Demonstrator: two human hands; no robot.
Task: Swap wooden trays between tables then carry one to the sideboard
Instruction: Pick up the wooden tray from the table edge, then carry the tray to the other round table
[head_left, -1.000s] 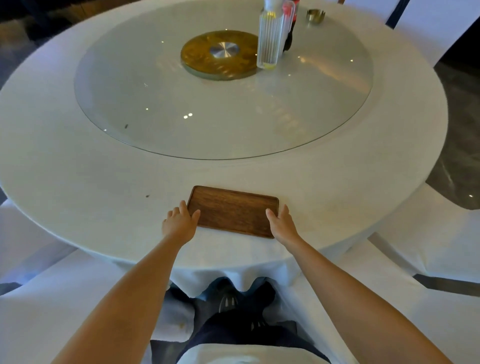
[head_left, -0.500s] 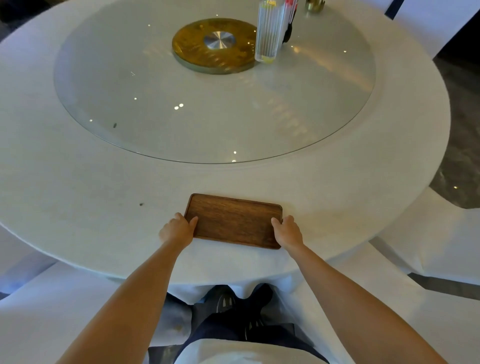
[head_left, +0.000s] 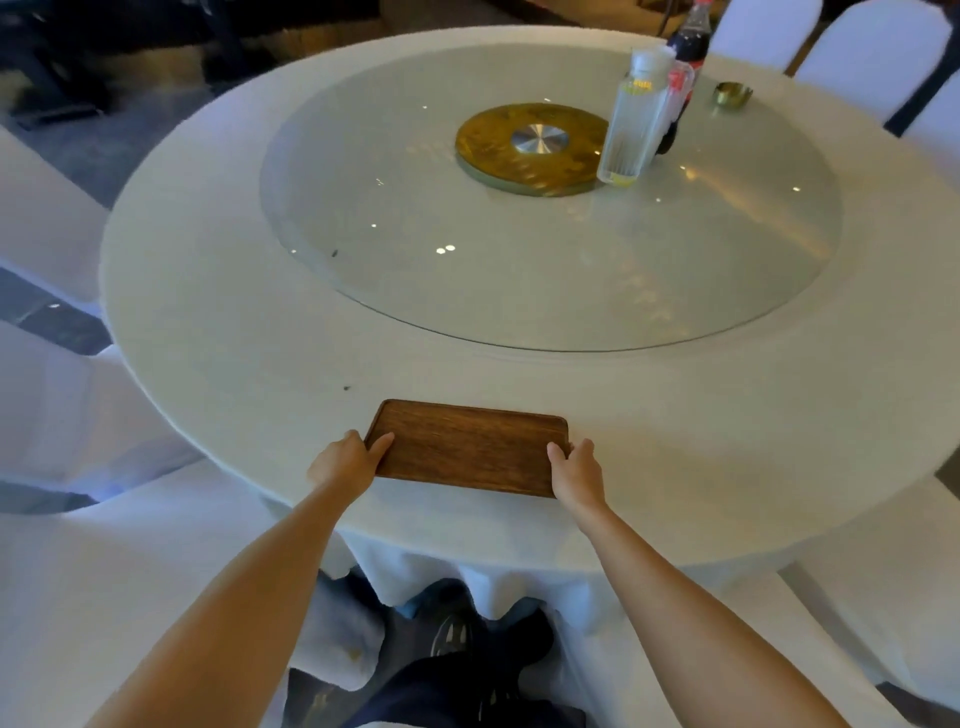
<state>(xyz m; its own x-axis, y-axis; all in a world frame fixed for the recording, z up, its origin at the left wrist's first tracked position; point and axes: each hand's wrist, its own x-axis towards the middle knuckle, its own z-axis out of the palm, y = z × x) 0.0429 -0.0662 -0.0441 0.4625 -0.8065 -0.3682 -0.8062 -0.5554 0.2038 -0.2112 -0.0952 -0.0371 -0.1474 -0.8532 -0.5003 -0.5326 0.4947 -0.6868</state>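
A dark wooden tray (head_left: 467, 448) lies flat near the front edge of the round table (head_left: 218, 353), which has a white cloth. My left hand (head_left: 347, 461) grips the tray's left short edge, thumb on top. On the right short edge my right hand (head_left: 576, 470) holds it the same way. The tray carries nothing.
A glass turntable (head_left: 519, 270) with a gold hub (head_left: 532, 148) fills the table's middle. On it stand a clear ribbed bottle (head_left: 628, 135) and a cola bottle (head_left: 685, 57); a small brass dish (head_left: 731, 94) sits beyond. White-covered chairs (head_left: 57, 415) ring the table.
Both hands have closed onto the tray's short edges. The view has swung so the table's centre now lies further right and higher.
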